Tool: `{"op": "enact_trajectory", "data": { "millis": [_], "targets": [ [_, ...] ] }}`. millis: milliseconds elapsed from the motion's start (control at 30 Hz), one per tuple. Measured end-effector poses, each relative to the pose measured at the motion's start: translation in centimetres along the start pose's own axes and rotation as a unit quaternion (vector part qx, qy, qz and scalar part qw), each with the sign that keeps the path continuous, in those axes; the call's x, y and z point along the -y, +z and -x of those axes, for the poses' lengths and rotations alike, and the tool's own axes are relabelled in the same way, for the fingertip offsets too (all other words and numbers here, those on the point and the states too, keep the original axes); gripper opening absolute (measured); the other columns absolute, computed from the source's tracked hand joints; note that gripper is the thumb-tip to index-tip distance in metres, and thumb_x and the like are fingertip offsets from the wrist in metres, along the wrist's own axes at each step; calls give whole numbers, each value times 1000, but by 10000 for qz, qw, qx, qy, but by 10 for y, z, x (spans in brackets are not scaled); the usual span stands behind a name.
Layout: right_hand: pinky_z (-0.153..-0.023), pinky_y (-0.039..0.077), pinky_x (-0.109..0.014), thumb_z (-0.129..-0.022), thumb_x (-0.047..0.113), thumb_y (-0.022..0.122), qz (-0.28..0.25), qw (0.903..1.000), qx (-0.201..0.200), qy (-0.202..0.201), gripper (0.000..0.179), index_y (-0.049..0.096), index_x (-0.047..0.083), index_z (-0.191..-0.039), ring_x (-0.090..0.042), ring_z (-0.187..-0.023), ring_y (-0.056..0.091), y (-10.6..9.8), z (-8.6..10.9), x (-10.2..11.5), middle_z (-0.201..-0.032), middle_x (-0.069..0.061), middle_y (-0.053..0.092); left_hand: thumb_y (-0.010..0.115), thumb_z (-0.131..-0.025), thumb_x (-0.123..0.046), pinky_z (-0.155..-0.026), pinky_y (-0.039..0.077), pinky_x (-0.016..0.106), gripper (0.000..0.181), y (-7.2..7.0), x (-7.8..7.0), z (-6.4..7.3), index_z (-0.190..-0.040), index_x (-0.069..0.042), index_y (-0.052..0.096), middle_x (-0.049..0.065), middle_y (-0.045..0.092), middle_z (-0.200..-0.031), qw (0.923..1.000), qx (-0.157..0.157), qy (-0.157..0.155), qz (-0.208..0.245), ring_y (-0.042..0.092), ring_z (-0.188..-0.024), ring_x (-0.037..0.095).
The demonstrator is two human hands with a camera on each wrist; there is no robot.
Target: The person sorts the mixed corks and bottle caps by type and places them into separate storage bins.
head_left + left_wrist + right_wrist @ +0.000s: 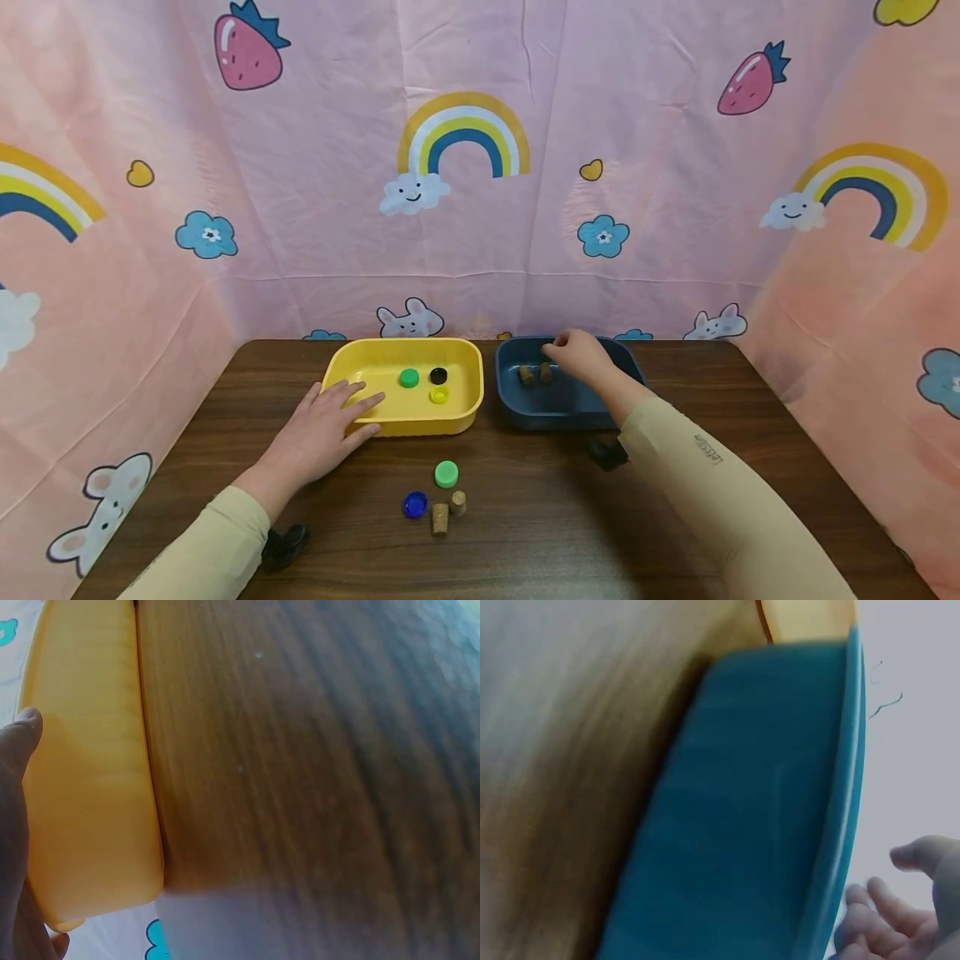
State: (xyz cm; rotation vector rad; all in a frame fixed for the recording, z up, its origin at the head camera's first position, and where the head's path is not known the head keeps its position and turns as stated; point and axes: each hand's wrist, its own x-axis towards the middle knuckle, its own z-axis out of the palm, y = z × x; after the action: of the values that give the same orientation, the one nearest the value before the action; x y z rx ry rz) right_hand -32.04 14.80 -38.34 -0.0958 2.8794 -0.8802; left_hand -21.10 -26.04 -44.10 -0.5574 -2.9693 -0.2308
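My left hand [324, 427] lies over the near left corner of a yellow bin [468, 421], fingers spread and straight. Inside that bin are a green cap [408, 378], a black cap [438, 376] and a yellow cap [439, 395]. Above a dark blue bin [558, 421] hovers my right hand [583, 357], its fingers loosely bent. The right wrist view shows thumb and fingers apart, with nothing visible between them. Two corks [527, 376] lie in the blue bin. On the table sit a light green cap [446, 474], a blue cap [415, 504], a lying cork [440, 520] and an upright-looking cork [458, 502].
The bins stand side by side near the far edge of the dark wooden table [525, 533], with a narrow gap between. A printed pink cloth [480, 250] hangs behind and at both sides. Black wrist devices [285, 546] show below the forearms.
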Motion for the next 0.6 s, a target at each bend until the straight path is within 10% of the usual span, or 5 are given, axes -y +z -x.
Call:
{"op": "enact_trajectory", "data": {
  "millis": [267, 600],
  "targets": [
    [-61, 45, -36, -100, 37, 59, -447, 9951, -634, -614, 22, 62, 16, -97, -22, -71, 54, 8, 42, 4, -86, -3, 62, 56, -98, -52, -116, 12, 64, 56, 1, -1, 1, -148, -28, 49, 15, 43, -151, 10000, 34, -2, 49, 31, -142, 42],
    [-59, 47, -32, -95, 28, 69, -613, 9895, -381, -1252, 9, 64, 21, -91, -15, -68, 53, 29, 103, 11, -77, 6, 59, 55, -98, -52, -116, 12, 64, 56, 1, 0, 0, -148, -29, 49, 15, 43, -151, 10000, 15, -11, 25, 31, -142, 42]
  ]
}}
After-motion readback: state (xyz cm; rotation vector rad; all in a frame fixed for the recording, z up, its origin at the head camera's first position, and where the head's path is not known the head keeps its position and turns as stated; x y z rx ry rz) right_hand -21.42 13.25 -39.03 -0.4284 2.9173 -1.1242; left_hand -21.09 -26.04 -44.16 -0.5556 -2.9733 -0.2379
